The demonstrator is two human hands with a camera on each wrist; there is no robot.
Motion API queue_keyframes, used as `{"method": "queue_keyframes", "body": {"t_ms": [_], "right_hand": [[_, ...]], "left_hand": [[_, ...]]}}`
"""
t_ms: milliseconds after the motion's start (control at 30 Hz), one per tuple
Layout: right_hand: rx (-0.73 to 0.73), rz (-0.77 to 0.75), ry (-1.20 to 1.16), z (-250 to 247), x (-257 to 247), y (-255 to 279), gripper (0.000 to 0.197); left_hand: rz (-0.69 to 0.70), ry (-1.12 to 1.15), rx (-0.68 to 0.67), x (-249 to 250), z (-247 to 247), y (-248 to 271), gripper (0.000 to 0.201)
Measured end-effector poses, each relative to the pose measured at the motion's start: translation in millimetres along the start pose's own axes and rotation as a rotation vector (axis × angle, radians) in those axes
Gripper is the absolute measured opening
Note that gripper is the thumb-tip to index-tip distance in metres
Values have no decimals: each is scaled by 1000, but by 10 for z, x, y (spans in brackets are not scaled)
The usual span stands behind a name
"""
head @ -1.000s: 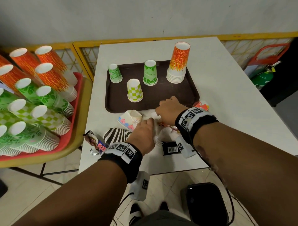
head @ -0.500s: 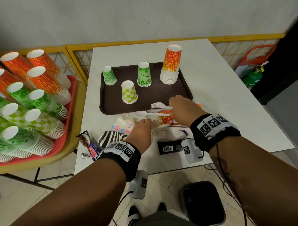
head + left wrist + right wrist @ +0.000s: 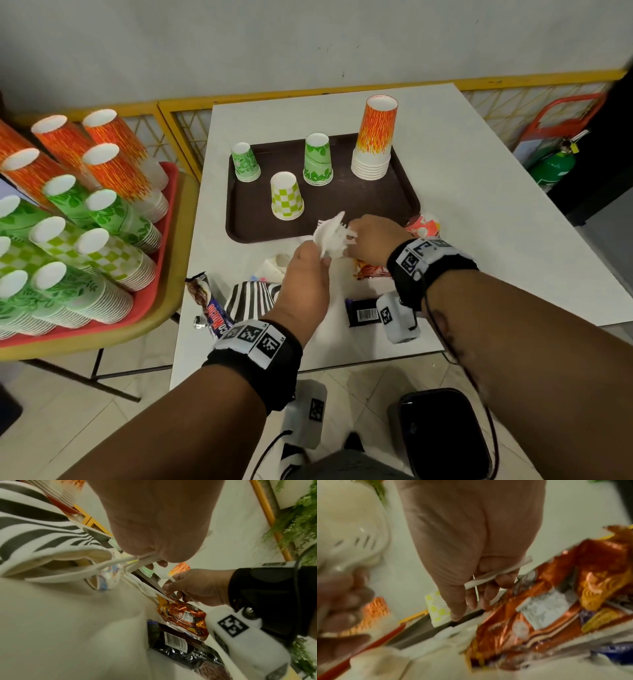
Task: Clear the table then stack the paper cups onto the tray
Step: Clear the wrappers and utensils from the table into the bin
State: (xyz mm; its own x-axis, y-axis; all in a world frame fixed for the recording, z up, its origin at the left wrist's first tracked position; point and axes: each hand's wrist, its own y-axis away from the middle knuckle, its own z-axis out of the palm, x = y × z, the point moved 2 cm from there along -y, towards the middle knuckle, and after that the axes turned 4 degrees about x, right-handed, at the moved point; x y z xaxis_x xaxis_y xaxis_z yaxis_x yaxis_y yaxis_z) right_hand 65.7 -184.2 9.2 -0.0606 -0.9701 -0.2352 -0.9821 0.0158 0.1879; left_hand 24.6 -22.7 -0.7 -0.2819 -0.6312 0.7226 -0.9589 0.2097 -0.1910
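Observation:
A brown tray [image 3: 342,219] on the white table carries upside-down paper cups: a tall orange stack [image 3: 375,137], two green leafy ones [image 3: 318,159] [image 3: 245,162] and a checked one [image 3: 287,197]. Just in front of the tray, my left hand [image 3: 313,260] pinches a bundle of white plastic cutlery [image 3: 330,233] by the handles [image 3: 145,559]. My right hand [image 3: 359,234] meets it from the right. Its fingers curl round a white handle [image 3: 498,573]. The hands' fingertips are hidden in the head view.
Litter lies on the table's near part: a candy bar wrapper [image 3: 209,305], a zebra-striped paper item [image 3: 250,298], a crushed floral cup [image 3: 274,267], an orange wrapper [image 3: 183,616] and a black barcode wrapper [image 3: 363,311]. A black bin [image 3: 445,435] stands below. At left, a red tray [image 3: 164,240] holds several cup stacks.
The white cutlery has come up off the table. My left hand has risen with it, and my right hand has moved left to join it.

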Motion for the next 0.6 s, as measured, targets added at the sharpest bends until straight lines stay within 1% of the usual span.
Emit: {"method": "queue_keyframes", "body": {"t_ms": [100,167,267,400,433,533,600], "right_hand": [[-4,-36,93,130,-87,-39,46],[8,-73,147,196,-139,-57,49],[30,-130,174,238,-211,-83,44],[-11,-201,212,260,-301,-112,51],[-19,-213,220,254,-326,-114,49],[-23,-244,243,259,-400,-126,35],[-53,-212,232,276,-427,-120,30]], "left_hand": [[-76,145,69,-69,-94,16,14],[-140,249,108,-158,-109,-20,13],[-189,288,149,-223,-138,-71,15],[-215,313,204,-234,-173,-145,12],[-218,309,210,-215,-183,-162,12],[-229,317,219,-189,-174,-202,13],[-231,307,228,-184,-162,-220,14]]}}
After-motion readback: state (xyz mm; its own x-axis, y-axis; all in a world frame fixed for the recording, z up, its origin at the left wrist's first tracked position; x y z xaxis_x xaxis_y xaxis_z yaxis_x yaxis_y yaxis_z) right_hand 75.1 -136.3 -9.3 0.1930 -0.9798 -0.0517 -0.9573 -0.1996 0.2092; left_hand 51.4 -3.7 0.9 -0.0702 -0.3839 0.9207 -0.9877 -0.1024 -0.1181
